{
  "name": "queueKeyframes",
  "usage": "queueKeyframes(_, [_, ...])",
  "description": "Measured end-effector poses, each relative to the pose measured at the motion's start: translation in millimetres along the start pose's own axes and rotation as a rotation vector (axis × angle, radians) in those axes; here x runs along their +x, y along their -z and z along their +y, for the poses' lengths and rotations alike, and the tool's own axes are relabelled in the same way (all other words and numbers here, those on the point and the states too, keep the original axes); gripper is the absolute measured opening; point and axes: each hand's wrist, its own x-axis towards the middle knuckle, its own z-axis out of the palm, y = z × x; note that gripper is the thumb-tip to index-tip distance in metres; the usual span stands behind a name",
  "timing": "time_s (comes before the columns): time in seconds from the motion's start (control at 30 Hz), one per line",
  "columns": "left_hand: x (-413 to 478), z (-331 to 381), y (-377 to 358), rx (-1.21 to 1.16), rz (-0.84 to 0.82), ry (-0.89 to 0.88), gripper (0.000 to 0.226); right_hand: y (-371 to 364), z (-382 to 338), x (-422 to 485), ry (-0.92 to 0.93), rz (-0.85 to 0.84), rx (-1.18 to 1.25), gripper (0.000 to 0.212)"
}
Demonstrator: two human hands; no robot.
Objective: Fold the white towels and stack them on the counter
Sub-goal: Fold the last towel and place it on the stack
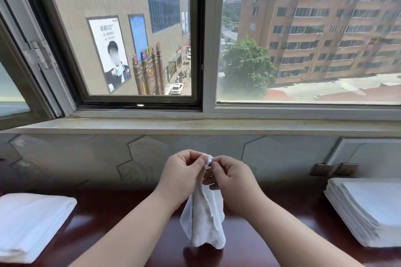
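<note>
A small white towel (205, 221) hangs bunched above the dark red counter (121, 219), its lower edge near the surface. My left hand (181, 176) and my right hand (231, 180) meet at its top and both pinch the same upper corner between thumb and fingers. A pile of folded white towels (30, 223) lies on the counter at the left. At the right edge sits a tall stack of flat white towels (368, 208).
A stone window sill (195, 124) runs along the back above a hexagon-patterned wall. The window beyond shows buildings and a street. Two small metal fittings (334, 169) sit on the wall near the right stack.
</note>
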Motion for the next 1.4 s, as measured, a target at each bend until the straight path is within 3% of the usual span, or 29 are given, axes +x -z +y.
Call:
queueKeyframes(0.1, [-5.0,8.5,3.1,-0.041,-0.069,-0.007,0.012,3.1,-2.8,-1.1,0.071,0.093,-0.131,0.013])
queueKeyframes(0.37, [-15.4,30.4,7.3,-0.033,-0.179,-0.017,0.013,14.1,-11.1,-8.1,0.236,0.137,-0.243,0.020])
queueKeyframes(0.57, [-15.0,33.0,6.4,0.184,-0.245,-0.003,0.005,18.2,-6.5,-12.2,0.296,0.165,-0.336,0.022])
queueKeyframes(0.7, [-12.6,33.3,10.5,0.023,-0.263,0.050,0.010,26.4,-4.3,-8.6,0.243,-0.047,-0.323,0.021])
queueKeyframes(0.83, [-6.1,36.7,22.5,0.105,-0.255,0.008,0.011,35.5,11.9,-5.6,0.128,-0.298,-0.372,0.019])
queueKeyframes(0.97, [9.5,41.9,44.2,0.364,-0.085,-0.102,0.015,39.8,40.4,-6.5,0.089,-0.345,-0.486,0.026])
queueKeyframes(1.17, [34.3,42.1,93.1,0.561,0.142,-0.189,0.015,60.3,89.0,-5.6,0.024,-0.295,-0.869,0.057])
queueKeyframes(1.3, [41.8,29.6,116.4,0.680,0.235,-0.199,0.020,70.7,95.3,-3.5,0.047,-0.277,-1.101,0.054])
queueKeyframes(1.4, [41.4,13.5,131.6,0.756,0.264,-0.182,0.022,74.6,89.7,-1.0,0.063,-0.167,-1.218,0.048])
